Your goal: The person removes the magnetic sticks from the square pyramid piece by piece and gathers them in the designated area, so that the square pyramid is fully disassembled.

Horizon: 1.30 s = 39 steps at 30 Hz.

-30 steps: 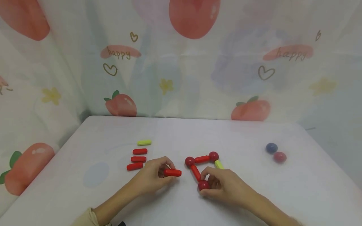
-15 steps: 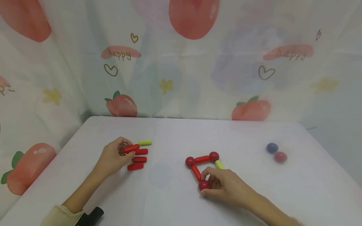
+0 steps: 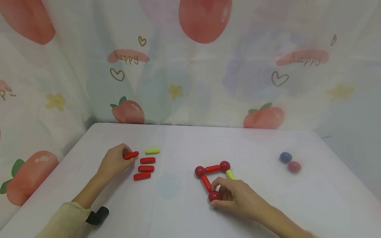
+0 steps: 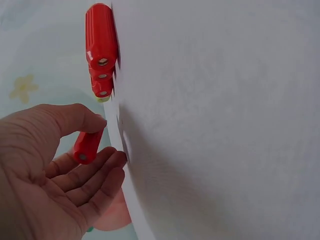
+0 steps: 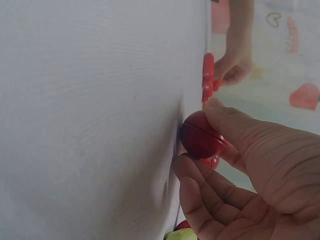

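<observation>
My left hand [image 3: 114,161] pinches a red magnetic rod [image 3: 131,155] between thumb and fingers, left of a column of rods. In the left wrist view the held rod [image 4: 88,146] shows a metal disc at its end. The column has a yellow rod [image 3: 152,151] at the back and red rods [image 3: 148,160] in front. My right hand [image 3: 238,198] grips a dark red ball [image 3: 214,196], seen close in the right wrist view [image 5: 200,136]. From that ball a red rod [image 3: 206,183] runs to another red ball [image 3: 199,171]. A further rod [image 3: 212,169] joins a third ball [image 3: 225,166].
A yellow rod [image 3: 231,175] extends from the third ball, partly hidden behind my right hand. Toward the right of the white table [image 3: 184,215] lie a blue ball [image 3: 285,157] and a red ball [image 3: 294,167]. A printed curtain [image 3: 190,96] hangs behind the table.
My left hand has carried its red rod from beside the joined pieces leftward to the rod column, then slightly farther left. My right hand stays at the ball.
</observation>
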Motion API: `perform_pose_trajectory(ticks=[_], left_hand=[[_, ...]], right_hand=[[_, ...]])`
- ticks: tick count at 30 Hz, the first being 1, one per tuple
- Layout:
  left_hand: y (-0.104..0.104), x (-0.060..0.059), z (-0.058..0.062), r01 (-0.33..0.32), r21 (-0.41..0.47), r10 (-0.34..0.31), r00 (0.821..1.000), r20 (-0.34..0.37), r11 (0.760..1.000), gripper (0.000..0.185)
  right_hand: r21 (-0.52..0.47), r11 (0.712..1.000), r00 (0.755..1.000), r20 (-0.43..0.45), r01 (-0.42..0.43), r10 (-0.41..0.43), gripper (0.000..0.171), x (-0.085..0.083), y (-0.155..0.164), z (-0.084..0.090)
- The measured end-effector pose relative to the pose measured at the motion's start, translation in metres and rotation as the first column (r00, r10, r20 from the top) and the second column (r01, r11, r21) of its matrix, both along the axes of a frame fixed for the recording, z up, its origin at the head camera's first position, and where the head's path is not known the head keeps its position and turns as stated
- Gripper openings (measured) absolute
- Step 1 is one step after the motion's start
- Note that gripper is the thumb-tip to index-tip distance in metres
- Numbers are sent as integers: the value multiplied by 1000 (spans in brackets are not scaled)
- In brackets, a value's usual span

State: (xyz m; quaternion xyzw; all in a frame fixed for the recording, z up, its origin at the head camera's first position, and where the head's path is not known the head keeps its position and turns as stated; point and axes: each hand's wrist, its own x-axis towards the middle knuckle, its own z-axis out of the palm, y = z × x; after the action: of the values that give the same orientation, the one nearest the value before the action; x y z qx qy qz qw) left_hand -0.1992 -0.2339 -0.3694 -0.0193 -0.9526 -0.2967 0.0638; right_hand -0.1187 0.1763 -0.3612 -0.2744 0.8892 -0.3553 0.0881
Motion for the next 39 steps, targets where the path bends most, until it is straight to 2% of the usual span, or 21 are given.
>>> perform_pose_trajectory(ticks=[6, 12, 15, 18, 20, 22, 24, 26, 29, 32, 36, 39], left_hand=[[1, 0, 5, -17, -82, 22, 998, 60, 996, 25], [1, 3, 8, -17, -92, 24, 997, 76, 996, 30], [2, 5, 10, -13, -102, 17, 999, 35, 995, 36], [11, 11, 14, 12, -105, -18, 999, -51, 994, 38], [24, 18, 18, 58, -91, -68, 991, -115, 994, 37], [42, 24, 22, 135, -58, -143, 974, -174, 989, 35], [62, 31, 24, 228, -28, -229, 952, -205, 973, 32], [84, 37, 25, 336, -11, -330, 918, -220, 942, 30], [115, 44, 25, 499, 17, -488, 855, -176, 867, 29], [141, 47, 22, 634, 9, -629, 769, -118, 773, 33], [166, 46, 19, 736, -96, -742, 667, -60, 670, 38], [177, 42, 17, 778, -156, -789, 614, -10, 608, 36]], right_hand=[[-10, 1000, 1000, -12, -2, 2, 29, 1, 1, 1], [-16, 1000, 1000, -12, -7, 7, 29, 2, -1, 1], [-13, 1000, 1000, -4, -10, 10, 29, 1, -3, 1], [-2, 1000, 1000, -2, -13, 13, 29, 1, -3, 1], [8, 1000, 1000, 0, -10, 10, 29, 1, -3, 1], [19, 1000, 1000, 3, -6, 6, 30, 1, -3, 1], [25, 1000, 1000, 5, -6, 6, 31, 1, -2, 1], [31, 999, 1000, -5, -9, 9, 31, 2, 0, 1], [19, 999, 999, -25, -26, 26, 29, 3, 2, 1], [-5, 998, 997, -54, -55, 54, 29, 4, 4, 0], [-22, 996, 992, -97, -86, 83, 31, 6, 7, -1], [-29, 994, 986, -133, -105, 100, 33, 8, 12, -3]])
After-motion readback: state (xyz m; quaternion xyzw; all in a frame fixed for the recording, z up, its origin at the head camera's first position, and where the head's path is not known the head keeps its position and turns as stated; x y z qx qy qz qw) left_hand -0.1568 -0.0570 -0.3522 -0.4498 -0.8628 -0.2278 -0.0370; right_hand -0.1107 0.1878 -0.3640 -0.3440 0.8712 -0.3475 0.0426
